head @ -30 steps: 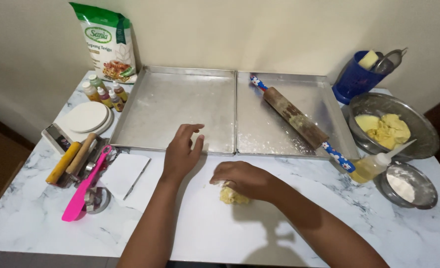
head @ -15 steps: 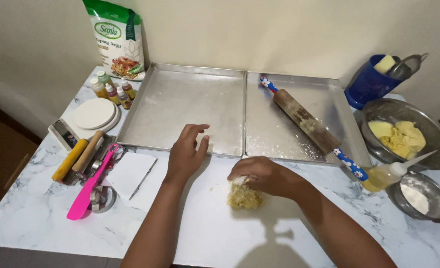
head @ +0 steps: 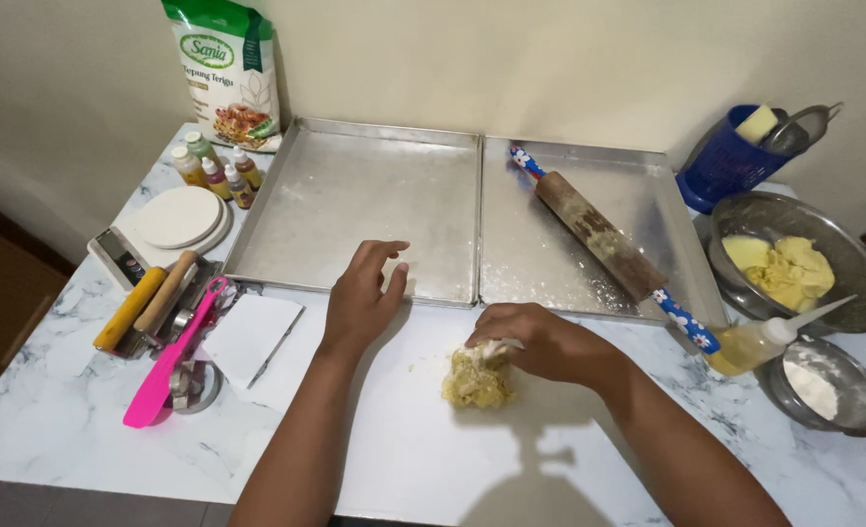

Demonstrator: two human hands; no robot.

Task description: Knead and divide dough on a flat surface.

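From the head camera, the right hand [head: 540, 344] pressed down on a lump of yellow dough [head: 476, 379], its grip partly curled over the lump's upper edge and touching it. The dough lay on a white sheet [head: 404, 439] spread over the marble tabletop [head: 42, 429], just in front of two metal baking trays [head: 355, 195]. The left hand [head: 365, 298] rested flat, grip released and holding nothing, fingers lying at the near rim of the left tray. A rolling pin [head: 604, 244] lay slanted in the right tray. A metal bowl [head: 848, 263] holding more dough stood at the far right, a pink spatula [head: 164, 366] at the left.
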